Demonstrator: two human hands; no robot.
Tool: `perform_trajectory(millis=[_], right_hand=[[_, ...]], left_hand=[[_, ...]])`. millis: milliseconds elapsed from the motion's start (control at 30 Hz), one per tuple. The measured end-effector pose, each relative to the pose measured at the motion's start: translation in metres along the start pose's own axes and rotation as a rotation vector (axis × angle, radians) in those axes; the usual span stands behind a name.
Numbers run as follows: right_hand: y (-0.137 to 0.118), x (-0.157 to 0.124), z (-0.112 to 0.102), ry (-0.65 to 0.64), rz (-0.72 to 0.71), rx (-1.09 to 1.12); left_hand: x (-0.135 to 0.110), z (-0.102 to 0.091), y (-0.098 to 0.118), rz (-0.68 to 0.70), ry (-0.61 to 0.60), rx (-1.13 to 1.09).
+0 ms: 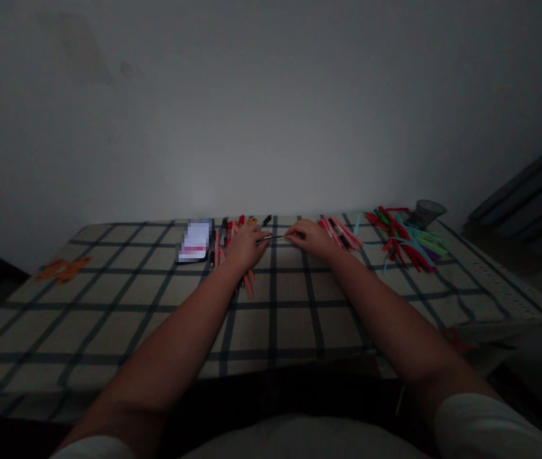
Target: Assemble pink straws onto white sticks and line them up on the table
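Observation:
Both my hands meet near the far middle of a checked tablecloth [122,299]. My left hand [247,245] is closed around pink pens, one pink pen [249,285] sticking out below it toward me. My right hand [312,237] is closed in a pinch on a thin dark refill [275,237] that runs between the two hands. A pile of pink and red pens [226,239] lies just left of my left hand. More pink pens [342,233] lie right of my right hand.
A phone [195,242] with a lit screen lies left of the pens. A heap of red, green and blue pen parts [407,242] sits at the right, with a small clear cup [426,211] behind it. An orange patch [63,269] marks the cloth at far left. A wall stands behind the table.

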State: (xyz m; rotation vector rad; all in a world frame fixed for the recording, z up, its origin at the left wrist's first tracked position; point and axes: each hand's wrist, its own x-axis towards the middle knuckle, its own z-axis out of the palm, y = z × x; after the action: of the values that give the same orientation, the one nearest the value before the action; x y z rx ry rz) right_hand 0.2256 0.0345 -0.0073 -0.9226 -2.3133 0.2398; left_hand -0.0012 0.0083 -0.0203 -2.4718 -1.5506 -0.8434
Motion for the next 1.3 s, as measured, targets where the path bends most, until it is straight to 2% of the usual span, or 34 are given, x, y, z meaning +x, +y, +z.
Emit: perform_trajectory(millis=[300,433,600,733,933,1133,1300], right_hand=[[0.003,0.0,0.004,0.013,0.028,0.018],[0.004,-0.001,-0.002,0.03,0.066,-0.012],[0.016,-0.006,-0.014,0.034,0.127,-0.199],[0.028,-0.011,-0.014,-0.017,0.221,-0.41],[0.022,-0.009,-0.013,-0.108,0.269,-0.449],[0.008,-0.004,-0.018,-0.043,0.163,-0.319],[0.01,-0.005,-0.016,-0.009,0.112,-0.282]], left_hand=[[0.0,0.001,0.0,0.027,0.004,-0.009],[0.0,0.0,0.0,0.016,0.004,-0.013],[0.0,-0.002,0.0,-0.015,0.006,-0.015],[0.0,-0.002,0.001,-0.026,-0.003,-0.001],[0.0,0.0,0.0,-0.028,0.017,0.0],[0.0,0.0,-0.004,-0.073,0.044,0.008],[0.001,-0.001,-0.004,-0.081,0.05,-0.01]])
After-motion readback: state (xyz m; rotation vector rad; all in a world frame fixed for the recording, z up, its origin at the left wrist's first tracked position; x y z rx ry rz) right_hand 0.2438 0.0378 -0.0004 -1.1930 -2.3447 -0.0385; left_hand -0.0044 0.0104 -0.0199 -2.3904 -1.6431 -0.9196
